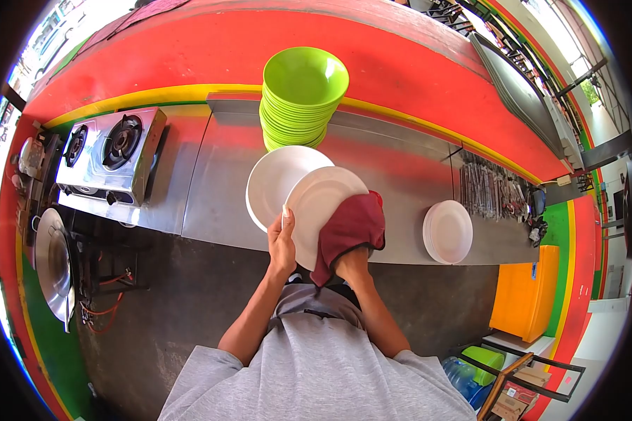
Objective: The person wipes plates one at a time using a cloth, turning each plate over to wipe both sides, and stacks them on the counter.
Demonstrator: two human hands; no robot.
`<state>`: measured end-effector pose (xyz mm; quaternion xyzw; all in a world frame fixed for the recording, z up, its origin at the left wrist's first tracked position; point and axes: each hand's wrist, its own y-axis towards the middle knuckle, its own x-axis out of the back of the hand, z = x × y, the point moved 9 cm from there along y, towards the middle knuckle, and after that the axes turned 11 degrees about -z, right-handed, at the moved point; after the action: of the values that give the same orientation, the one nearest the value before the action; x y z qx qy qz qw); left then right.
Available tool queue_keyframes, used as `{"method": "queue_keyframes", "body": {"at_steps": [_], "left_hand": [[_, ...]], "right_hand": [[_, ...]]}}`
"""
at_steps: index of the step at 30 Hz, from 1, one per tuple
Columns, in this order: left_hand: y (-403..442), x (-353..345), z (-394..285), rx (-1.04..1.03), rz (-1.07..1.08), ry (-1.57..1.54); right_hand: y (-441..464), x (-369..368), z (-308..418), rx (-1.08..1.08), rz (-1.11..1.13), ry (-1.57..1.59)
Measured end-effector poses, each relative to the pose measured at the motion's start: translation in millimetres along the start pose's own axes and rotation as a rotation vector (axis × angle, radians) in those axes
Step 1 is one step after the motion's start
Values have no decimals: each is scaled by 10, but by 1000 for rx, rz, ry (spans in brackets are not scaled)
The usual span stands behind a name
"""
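Note:
My left hand (pixel 281 244) grips the left rim of a white plate (pixel 316 203), which is tilted up in front of me. A dark red cloth (pixel 354 228) lies over the plate's right side, and my right hand (pixel 352 263) holds it there from below; the cloth hides most of those fingers. Behind the held plate, another white plate (pixel 277 175) rests on the steel counter, partly covered from view. Just beyond it rises a tall stack of lime green bowls (pixel 298 105).
A two-burner gas stove (pixel 112 154) sits on the steel counter (pixel 225 203) at left. To the right are a stack of white plates (pixel 448 233) and bundled cutlery (pixel 491 188). A wok (pixel 53 259) hangs low left; an orange box (pixel 525 295) stands at right.

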<state>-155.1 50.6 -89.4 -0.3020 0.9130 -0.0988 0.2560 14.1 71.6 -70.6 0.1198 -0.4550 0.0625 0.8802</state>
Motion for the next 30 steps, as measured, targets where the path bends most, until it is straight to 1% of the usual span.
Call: {"method": "queue_keyframes", "body": {"at_steps": [2,4,6,7,8,10,11,14,16,17,19,20,22,23,26,28,30], "left_hand": [[22,-4,-32,-14,-3,-4],[78,12,-43,-25,-4,-2],[27,-53,-151,52,-43,-106],[4,-87,-195,89,-61,-158],[47,-49,-167,69,-63,-136],[140,40,-129,29,-66,-90],[160,64,-74,42,-62,-99],[176,35,-69,65,-47,-103],[192,16,-72,59,-38,-77],[184,-7,-42,107,-7,-93],[103,-112,-97,204,59,-124],[42,-129,-129,252,35,-120],[-101,-182,-182,345,-13,-111],[-111,-186,-177,330,-2,-110],[-92,-163,-91,281,60,-99],[-70,-192,-103,244,138,-85],[-140,-183,-205,197,60,-10]], "right_hand": [[-119,-71,-87,66,-17,-114],[-167,52,126,191,41,-195],[-202,105,281,218,200,-244],[-210,83,300,183,328,-252],[-251,24,284,147,456,-258],[-291,-51,262,156,382,-160],[-315,-73,269,161,344,-111],[-293,183,545,174,71,217],[-297,31,526,108,132,353],[-306,-60,488,75,162,421],[-363,-246,450,217,163,336],[-406,-319,431,288,163,292],[-323,-314,503,292,258,252],[-276,-313,540,294,306,232],[-102,-94,608,295,73,267],[-30,-160,516,280,-1,220],[26,-174,464,265,-33,164]]}}
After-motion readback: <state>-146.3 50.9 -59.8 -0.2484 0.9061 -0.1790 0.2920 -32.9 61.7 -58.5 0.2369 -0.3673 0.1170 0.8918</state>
